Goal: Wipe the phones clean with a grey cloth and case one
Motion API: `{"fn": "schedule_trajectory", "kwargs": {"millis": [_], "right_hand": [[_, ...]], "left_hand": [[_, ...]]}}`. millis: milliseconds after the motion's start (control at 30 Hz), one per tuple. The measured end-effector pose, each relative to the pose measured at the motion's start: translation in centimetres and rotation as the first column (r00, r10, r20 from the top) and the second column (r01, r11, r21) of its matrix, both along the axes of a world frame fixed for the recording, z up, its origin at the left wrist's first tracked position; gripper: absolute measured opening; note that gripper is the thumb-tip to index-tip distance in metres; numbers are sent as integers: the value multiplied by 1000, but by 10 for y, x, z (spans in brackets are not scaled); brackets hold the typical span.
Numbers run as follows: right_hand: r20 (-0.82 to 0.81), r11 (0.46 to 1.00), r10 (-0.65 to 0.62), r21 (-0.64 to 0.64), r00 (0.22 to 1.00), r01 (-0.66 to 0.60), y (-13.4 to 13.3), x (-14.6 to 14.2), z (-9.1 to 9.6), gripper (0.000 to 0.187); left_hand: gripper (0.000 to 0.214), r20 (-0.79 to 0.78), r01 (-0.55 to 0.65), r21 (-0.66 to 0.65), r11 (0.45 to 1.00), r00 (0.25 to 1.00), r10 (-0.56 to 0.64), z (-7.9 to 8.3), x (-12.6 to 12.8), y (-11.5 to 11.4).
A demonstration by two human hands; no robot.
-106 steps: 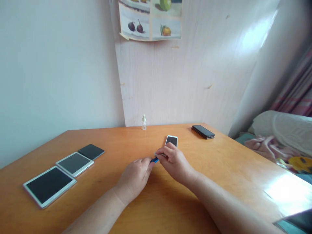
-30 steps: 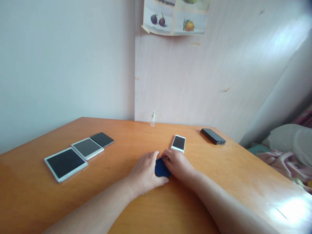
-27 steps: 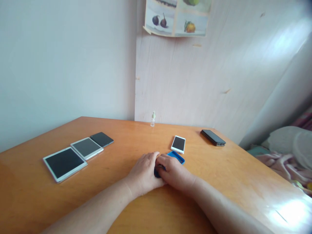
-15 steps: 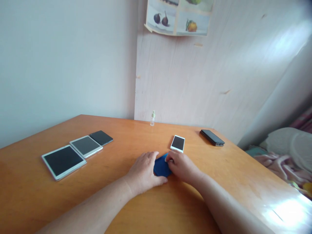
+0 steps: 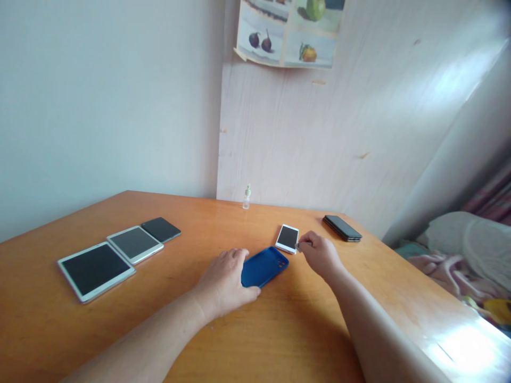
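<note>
A blue phone case (image 5: 263, 267) lies on the table with its hollow inside facing up and its camera cutout at the right end. My left hand (image 5: 227, 282) grips its left end, fingers over the far edge and thumb along the near edge. To the right of the case, my right hand (image 5: 320, 254) is closed in a pinch, a little above the tabletop. A small greyish piece shows at its fingertips, too small to name. Just left of those fingertips is a white phone (image 5: 287, 239) with a dark screen facing up.
Two white tablets (image 5: 98, 271) and a dark device (image 5: 161, 229) form a row on the left of the wooden table (image 5: 223, 351). Near the wall stands a small clear bottle (image 5: 246, 198). Stacked black phones (image 5: 342, 228) lie at the back right, with bedding (image 5: 463, 239) beyond the edge.
My right hand has left the blue phone case and moved right, with a small greyish piece at its fingertips. More of the case's inside shows. My left hand keeps its grip.
</note>
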State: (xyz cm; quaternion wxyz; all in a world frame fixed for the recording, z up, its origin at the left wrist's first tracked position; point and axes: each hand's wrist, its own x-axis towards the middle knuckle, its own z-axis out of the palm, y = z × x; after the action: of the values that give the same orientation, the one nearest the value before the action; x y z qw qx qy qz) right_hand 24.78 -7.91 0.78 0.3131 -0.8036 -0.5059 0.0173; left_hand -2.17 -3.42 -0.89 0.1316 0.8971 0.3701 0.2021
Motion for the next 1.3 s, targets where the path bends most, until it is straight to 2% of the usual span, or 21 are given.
{"fn": "schedule_trajectory", "kwargs": {"millis": [133, 200, 300, 433, 533, 667, 833, 967, 1200, 1300], "right_hand": [[-11, 975, 18, -219, 1000, -20, -4, 12, -3, 16], [-2, 960, 24, -277, 1000, -24, -4, 13, -4, 19], [96, 964, -24, -262, 995, 48, -3, 10, -4, 26], [180, 967, -58, -232, 982, 100, 1, 1, -5, 49], [210, 957, -39, -274, 977, 97, 7, -5, -2, 61], [253, 941, -13, -325, 967, 98, 23, -12, 6, 66], [286, 889, -85, -412, 955, 202, 50, -21, 10, 78], [284, 866, -95, -448, 954, 219, 66, -28, 1, 88], [251, 889, -120, -404, 960, 217, 68, -25, -6, 87], [85, 932, -137, -325, 987, 158, 66, -16, -7, 94]], "left_hand": [[54, -21, -67, 18, 998, 998, 67, 3, -4, 4], [51, -28, -110, 38, 993, 993, 111, 4, -5, 5], [55, -30, -159, 52, 986, 986, 161, 2, -5, 7], [67, 8, -154, 44, 987, 988, 154, 0, -5, 9], [59, 17, -124, 29, 992, 992, 123, -1, -2, 8], [51, 49, -24, -20, 999, 998, 25, -1, 1, 3], [42, 60, 50, -45, 998, 997, -47, 0, 3, -1], [36, 65, 44, -24, 999, 997, -42, 1, 3, -2], [33, 61, 40, -24, 999, 997, -39, 3, 2, -3], [31, 60, 43, -11, 999, 997, -42, 3, 2, -3]]}}
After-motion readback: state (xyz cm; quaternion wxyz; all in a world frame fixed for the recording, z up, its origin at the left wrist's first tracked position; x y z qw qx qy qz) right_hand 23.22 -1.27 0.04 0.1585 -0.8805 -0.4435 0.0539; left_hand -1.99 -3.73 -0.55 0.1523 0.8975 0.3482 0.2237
